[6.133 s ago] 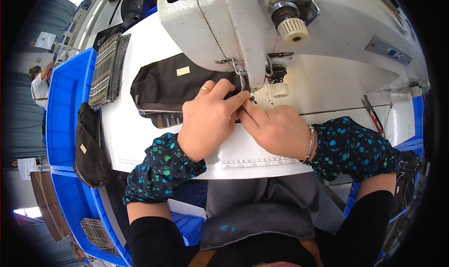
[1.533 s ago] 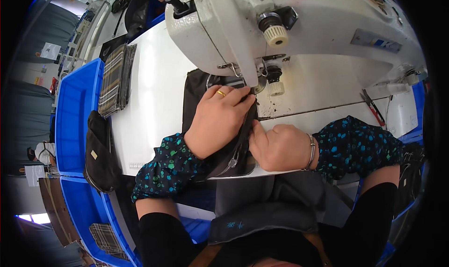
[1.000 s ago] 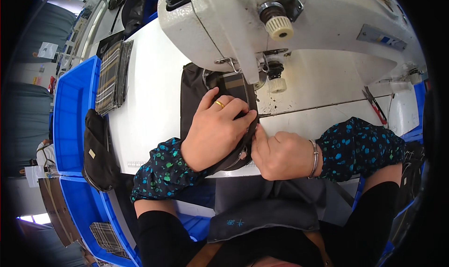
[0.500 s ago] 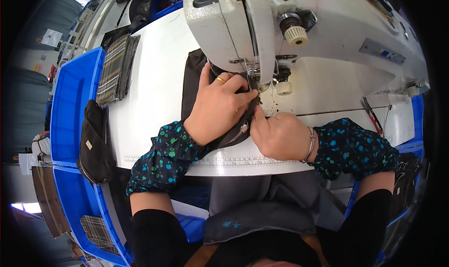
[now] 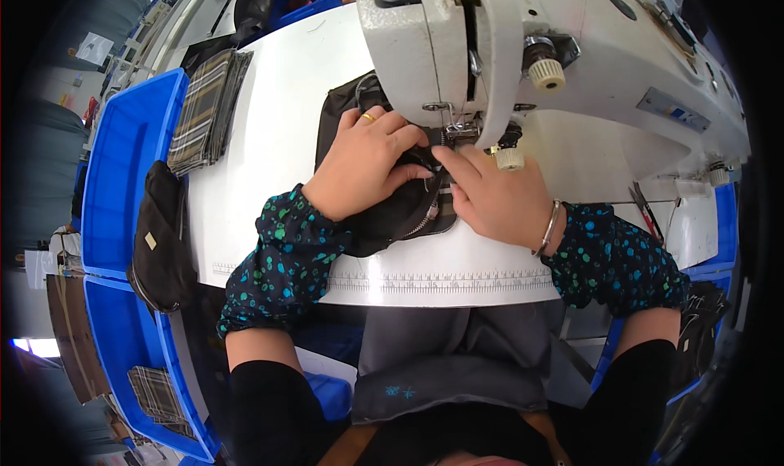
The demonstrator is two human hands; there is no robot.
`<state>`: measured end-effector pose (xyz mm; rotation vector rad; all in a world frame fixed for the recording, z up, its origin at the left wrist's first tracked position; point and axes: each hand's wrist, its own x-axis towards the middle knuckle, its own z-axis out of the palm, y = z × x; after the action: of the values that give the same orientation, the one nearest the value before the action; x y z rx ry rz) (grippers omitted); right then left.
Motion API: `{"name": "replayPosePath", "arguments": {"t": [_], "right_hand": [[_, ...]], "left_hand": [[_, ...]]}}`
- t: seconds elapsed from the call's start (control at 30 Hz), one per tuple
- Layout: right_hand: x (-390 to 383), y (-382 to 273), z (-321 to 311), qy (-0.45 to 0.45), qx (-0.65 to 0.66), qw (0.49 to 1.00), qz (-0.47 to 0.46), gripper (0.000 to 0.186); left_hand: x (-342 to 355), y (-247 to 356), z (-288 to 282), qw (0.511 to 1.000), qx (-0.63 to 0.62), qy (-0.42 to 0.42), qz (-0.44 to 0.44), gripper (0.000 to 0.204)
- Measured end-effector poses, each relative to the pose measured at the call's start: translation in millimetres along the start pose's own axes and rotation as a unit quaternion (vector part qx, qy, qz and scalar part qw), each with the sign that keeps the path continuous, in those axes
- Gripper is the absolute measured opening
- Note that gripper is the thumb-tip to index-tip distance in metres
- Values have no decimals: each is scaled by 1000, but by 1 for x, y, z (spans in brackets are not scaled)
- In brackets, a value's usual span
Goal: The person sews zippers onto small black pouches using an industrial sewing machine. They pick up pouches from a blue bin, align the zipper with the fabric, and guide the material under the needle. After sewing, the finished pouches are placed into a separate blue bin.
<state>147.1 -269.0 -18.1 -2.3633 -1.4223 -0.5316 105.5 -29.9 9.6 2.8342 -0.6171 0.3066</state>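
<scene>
A dark brown fabric piece (image 5: 343, 131) with a zipper (image 5: 429, 214) lies on the white table under the head of a sewing machine (image 5: 408, 57). My left hand (image 5: 363, 160) is closed, its thumb and fingers pinching the fabric just left of the presser foot (image 5: 461, 129). From the right, my right hand (image 5: 498, 188) also grips the fabric's edge, its fingertips close to my left thumb and just in front of the foot. The cloth between the two hands is bunched, and part of it is hidden by my fingers.
Folded plaid cloth (image 5: 208, 111) is stacked at the table's left, near blue bins (image 5: 122, 172). A dark zippered pouch (image 5: 159, 237) hangs over the bin edge. Small snips (image 5: 647, 213) lie at the right. A ruler strip (image 5: 441, 285) runs along the front edge.
My right hand has moved up and inward, closer to the presser foot. My left hand has shifted slightly left, its thumb now lower on the fabric. The head view has also shifted a little.
</scene>
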Motion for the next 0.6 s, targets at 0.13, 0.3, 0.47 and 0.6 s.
{"name": "replayPosePath", "arguments": {"t": [0.13,0.3,0.47,0.6], "right_hand": [[2,11,12,-15,100,990,-96,15],[4,12,10,40,83,982,-163,14],[-6,13,17,30,88,979,-179,9],[3,13,3,99,49,971,-211,6]], "left_hand": [[1,-11,-12,997,-50,50,0,19],[-9,-57,-35,932,-187,235,-204,20],[-3,-20,-31,955,159,218,-125,19],[-13,16,-16,976,3,158,149,17]]}}
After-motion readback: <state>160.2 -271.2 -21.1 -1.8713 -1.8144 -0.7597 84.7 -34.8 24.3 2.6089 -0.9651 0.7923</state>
